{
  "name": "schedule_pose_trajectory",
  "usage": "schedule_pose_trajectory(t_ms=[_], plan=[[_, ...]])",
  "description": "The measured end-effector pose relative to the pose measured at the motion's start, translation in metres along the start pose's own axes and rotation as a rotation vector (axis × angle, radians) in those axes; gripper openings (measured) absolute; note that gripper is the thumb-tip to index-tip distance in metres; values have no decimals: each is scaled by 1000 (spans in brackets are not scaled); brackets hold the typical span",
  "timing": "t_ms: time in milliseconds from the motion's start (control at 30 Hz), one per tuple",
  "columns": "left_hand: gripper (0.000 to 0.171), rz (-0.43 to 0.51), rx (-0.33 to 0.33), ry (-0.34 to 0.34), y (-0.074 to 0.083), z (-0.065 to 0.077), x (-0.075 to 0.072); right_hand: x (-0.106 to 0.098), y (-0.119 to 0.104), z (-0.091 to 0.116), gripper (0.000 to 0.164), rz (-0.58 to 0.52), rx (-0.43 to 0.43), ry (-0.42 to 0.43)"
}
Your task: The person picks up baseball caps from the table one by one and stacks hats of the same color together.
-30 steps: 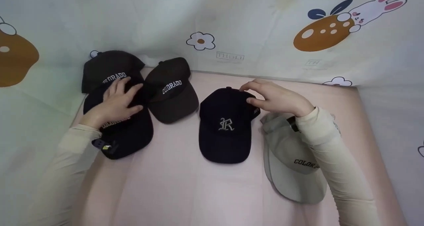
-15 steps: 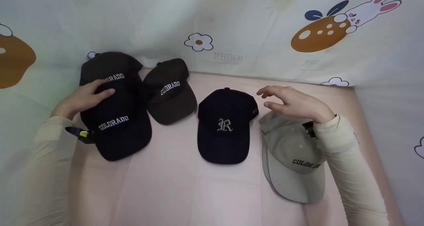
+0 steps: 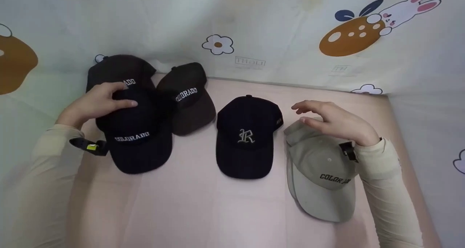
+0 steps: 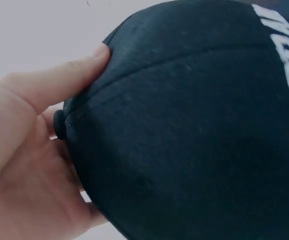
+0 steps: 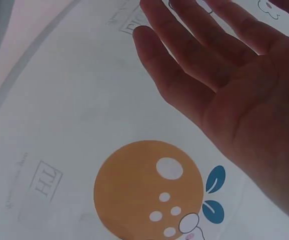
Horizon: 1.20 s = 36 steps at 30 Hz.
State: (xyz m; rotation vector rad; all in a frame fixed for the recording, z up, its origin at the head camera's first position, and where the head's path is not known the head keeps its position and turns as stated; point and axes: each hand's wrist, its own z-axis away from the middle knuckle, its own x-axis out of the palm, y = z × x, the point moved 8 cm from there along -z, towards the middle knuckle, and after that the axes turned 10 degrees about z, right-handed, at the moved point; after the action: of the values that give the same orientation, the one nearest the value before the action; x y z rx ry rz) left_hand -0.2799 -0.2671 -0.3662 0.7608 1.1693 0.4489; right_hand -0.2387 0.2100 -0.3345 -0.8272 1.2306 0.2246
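Note:
My left hand grips the crown of a navy baseball cap with white COLORADO lettering. In the left wrist view the thumb lies on the front of the cap's crown near the top button, with other fingers behind it. That cap overlaps a dark brown COLORADO cap at the back left. My right hand hovers over the top of a grey COLORADO cap, fingers loosely bent and holding nothing. The right wrist view shows its bare palm. Between the hands lies a navy cap with an R.
Another dark brown COLORADO cap lies right of the gripped one, partly overlapped by it. A second brim shows under the grey cap. Pink cloth covers the table, and a patterned sheet hangs behind and at the sides.
My left hand moved from over the navy COLORADO cap to its crown's edge and took hold; the cap shifted slightly right. My right hand drew away rightward from the R cap.

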Motion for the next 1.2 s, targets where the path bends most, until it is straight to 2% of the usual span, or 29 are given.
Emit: schedule_pose_trajectory(t_ms=[133,333,533,800,967,1200], plan=[[44,4,36,-67,22,0,8,-1,1,7,32,9,-10,27],[16,-15,139,-130,55,3,18,-2,-2,8,32,12,-41,65],[12,76,231,-206,85,6,32,-2,-8,4,32,7,-42,75],[13,62,413,-280,124,7,61,2,-15,-1,30,2,-74,79],[12,137,459,-374,142,8,84,5,-16,-2,30,-13,-79,69],[16,190,533,-463,167,5,121,5,-16,-1,31,-24,-72,70]])
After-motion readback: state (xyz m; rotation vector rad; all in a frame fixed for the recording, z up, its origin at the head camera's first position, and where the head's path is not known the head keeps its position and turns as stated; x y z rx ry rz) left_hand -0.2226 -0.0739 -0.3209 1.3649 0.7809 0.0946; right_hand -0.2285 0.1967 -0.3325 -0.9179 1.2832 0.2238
